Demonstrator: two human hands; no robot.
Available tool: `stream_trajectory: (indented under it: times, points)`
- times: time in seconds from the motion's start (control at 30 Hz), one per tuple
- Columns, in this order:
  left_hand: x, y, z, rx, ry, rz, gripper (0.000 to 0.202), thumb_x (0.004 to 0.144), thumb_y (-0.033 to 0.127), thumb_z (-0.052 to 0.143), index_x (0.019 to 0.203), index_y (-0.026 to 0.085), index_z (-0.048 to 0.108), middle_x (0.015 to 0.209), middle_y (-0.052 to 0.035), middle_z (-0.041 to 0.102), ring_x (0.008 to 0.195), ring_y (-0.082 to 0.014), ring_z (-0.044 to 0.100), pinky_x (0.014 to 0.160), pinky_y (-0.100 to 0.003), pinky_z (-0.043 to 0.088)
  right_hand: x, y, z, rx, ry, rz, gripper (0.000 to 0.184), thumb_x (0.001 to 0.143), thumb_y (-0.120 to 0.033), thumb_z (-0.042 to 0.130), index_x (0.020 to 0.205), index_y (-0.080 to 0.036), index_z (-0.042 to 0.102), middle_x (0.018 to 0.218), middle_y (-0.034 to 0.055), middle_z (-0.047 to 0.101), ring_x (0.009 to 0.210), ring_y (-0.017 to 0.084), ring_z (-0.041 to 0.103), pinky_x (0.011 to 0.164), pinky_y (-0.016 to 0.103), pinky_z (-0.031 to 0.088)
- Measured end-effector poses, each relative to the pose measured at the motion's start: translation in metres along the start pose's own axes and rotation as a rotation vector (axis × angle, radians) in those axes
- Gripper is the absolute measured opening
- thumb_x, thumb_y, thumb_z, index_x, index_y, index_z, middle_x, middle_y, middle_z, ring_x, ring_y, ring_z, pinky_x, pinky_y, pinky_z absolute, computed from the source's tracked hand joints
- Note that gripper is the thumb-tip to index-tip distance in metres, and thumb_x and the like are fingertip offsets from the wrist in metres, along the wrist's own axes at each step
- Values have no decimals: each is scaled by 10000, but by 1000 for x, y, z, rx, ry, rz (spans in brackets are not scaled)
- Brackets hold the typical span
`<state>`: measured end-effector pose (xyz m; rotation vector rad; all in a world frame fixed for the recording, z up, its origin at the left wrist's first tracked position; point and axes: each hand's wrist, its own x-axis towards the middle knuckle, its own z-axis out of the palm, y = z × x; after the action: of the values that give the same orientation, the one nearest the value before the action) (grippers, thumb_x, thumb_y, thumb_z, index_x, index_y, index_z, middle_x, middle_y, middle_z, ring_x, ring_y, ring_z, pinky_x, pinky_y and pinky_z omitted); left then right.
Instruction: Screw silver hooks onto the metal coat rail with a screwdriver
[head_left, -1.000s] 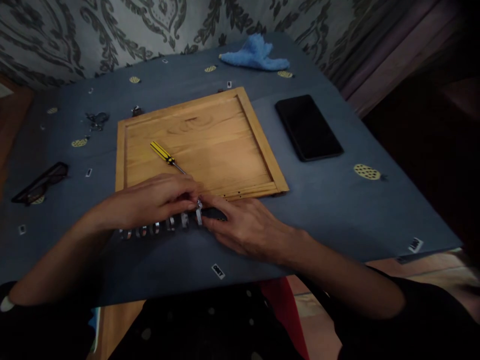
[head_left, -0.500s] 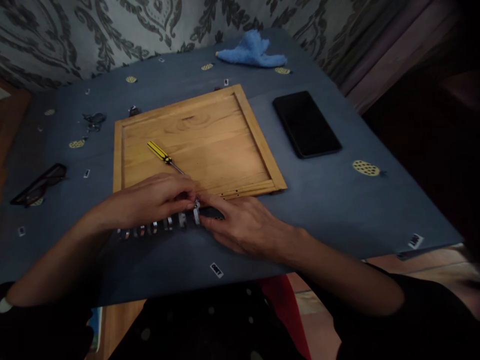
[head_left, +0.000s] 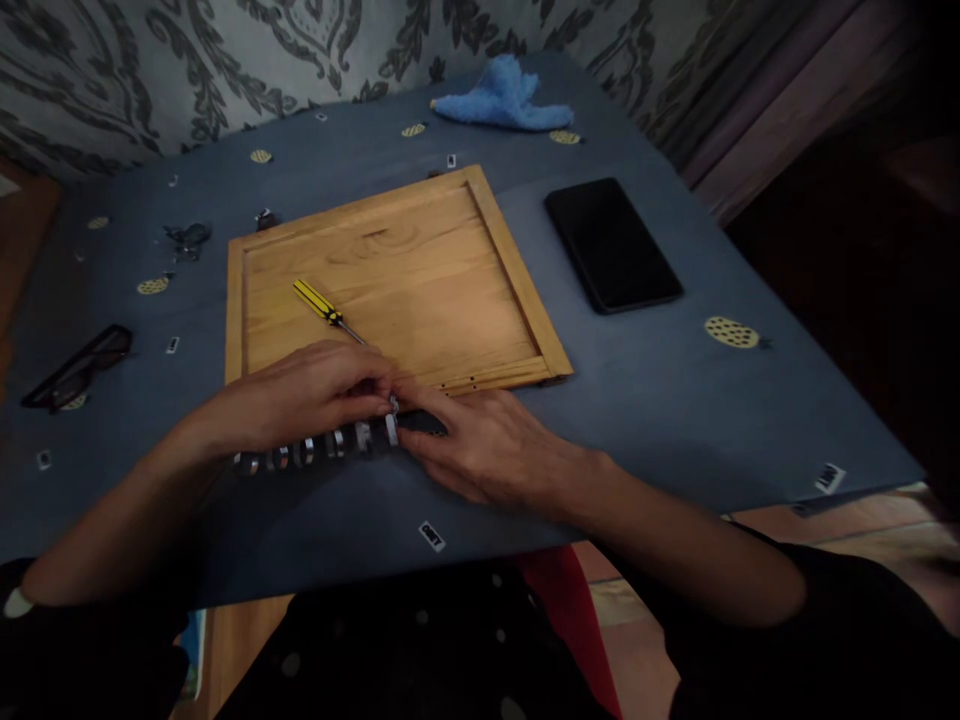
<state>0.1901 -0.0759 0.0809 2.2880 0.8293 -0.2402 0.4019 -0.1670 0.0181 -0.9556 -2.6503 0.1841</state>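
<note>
At the near edge of a framed wooden panel (head_left: 375, 270), my two hands meet over a small silvery curved metal piece (head_left: 391, 430). My right hand (head_left: 495, 450) comes from the right, its thumb and forefinger closed around that piece. My left hand (head_left: 315, 395) has its fingertips pinched just above the metal piece; what sits between them is hidden. Several similar metal pieces (head_left: 307, 450) stand in a row under and beside my left hand. A screwdriver (head_left: 319, 302) with a yellow and black handle lies on the panel, its tip end near my left knuckles.
The blue patterned tablecloth (head_left: 637, 420) covers the table. A black tablet or phone (head_left: 613, 245) lies right of the panel, a blue cloth (head_left: 502, 95) at the back. Sunglasses (head_left: 79, 368) and small dark metal parts (head_left: 187, 240) are on the left. A patterned curtain (head_left: 262, 50) hangs behind.
The hands hold almost the same pose at the metal piece. The whole view has shifted very slightly; nothing on the table has visibly moved.
</note>
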Motion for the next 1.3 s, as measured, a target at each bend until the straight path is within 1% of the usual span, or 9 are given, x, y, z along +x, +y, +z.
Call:
stream_trajectory:
  times: [0.2, 0.37, 0.5, 0.67, 0.8, 0.9, 1.0, 1.13, 1.3]
  points:
    - [0, 1, 0, -18, 0, -12, 270, 943, 405, 524, 830, 176, 609, 784, 1, 620, 736, -136, 536, 674, -250, 358, -1, 0, -1, 0, 26, -13, 208, 966, -222, 527, 1093, -168, 682, 1295, 167, 644, 697, 144, 621, 572, 278, 438]
    - [-2, 3, -2, -58, 19, 25, 283, 952, 397, 507, 827, 173, 626, 743, 8, 614, 689, -122, 537, 647, -239, 368, -1, -1, -2, -11, -1, 3, 203, 949, -224, 557, 1107, -180, 678, 1361, 159, 613, 701, 136, 631, 587, 281, 456]
    - [-10, 4, -2, -99, 98, -3, 300, 966, 418, 498, 891, 181, 666, 772, 0, 647, 704, -128, 570, 659, -242, 399, 0, -1, -4, -1, -37, 4, 205, 954, -219, 546, 1099, -181, 686, 1421, 164, 573, 737, 151, 662, 594, 290, 475]
    - [-28, 5, 16, -102, 328, -21, 362, 931, 550, 593, 1061, 216, 646, 995, -17, 690, 906, -179, 645, 771, -279, 482, 0, -1, -5, 36, -86, 16, 240, 982, -217, 516, 1149, -186, 686, 1437, 166, 566, 788, 164, 684, 617, 285, 498]
    - [-39, 9, 39, 16, 435, -14, 421, 897, 546, 660, 1188, 249, 594, 1157, -28, 672, 1049, -207, 653, 882, -322, 517, -1, 0, -3, 53, -75, 17, 252, 980, -226, 532, 1178, -185, 683, 1473, 168, 541, 779, 160, 687, 619, 286, 505]
    - [-40, 12, 52, 62, 486, -14, 415, 915, 476, 663, 1246, 254, 549, 1177, -33, 658, 1066, -204, 648, 922, -333, 525, -3, 1, -2, 77, -53, 8, 272, 984, -215, 532, 1215, -180, 671, 1452, 173, 552, 841, 185, 701, 649, 304, 528]
    - [-39, 13, 60, 69, 522, -15, 408, 923, 416, 660, 1266, 237, 531, 1163, -39, 662, 1051, -202, 649, 937, -345, 530, -4, 2, -2, 76, -45, -4, 241, 978, -212, 546, 1175, -169, 677, 1440, 179, 557, 887, 203, 710, 676, 316, 547]
    - [-37, 12, 64, 75, 548, -24, 426, 909, 393, 682, 1274, 239, 525, 1154, -34, 669, 1037, -202, 654, 926, -350, 533, -4, 3, -1, 60, -29, -11, 227, 981, -216, 537, 1155, -171, 676, 1433, 179, 564, 885, 216, 720, 658, 326, 562]
    - [-37, 11, 64, 111, 559, -15, 447, 893, 385, 707, 1265, 235, 509, 1157, -32, 668, 1051, -205, 653, 936, -345, 524, -6, 4, 2, 65, 29, -38, 224, 962, -171, 535, 1139, -157, 671, 1399, 178, 588, 996, 238, 710, 691, 324, 583]
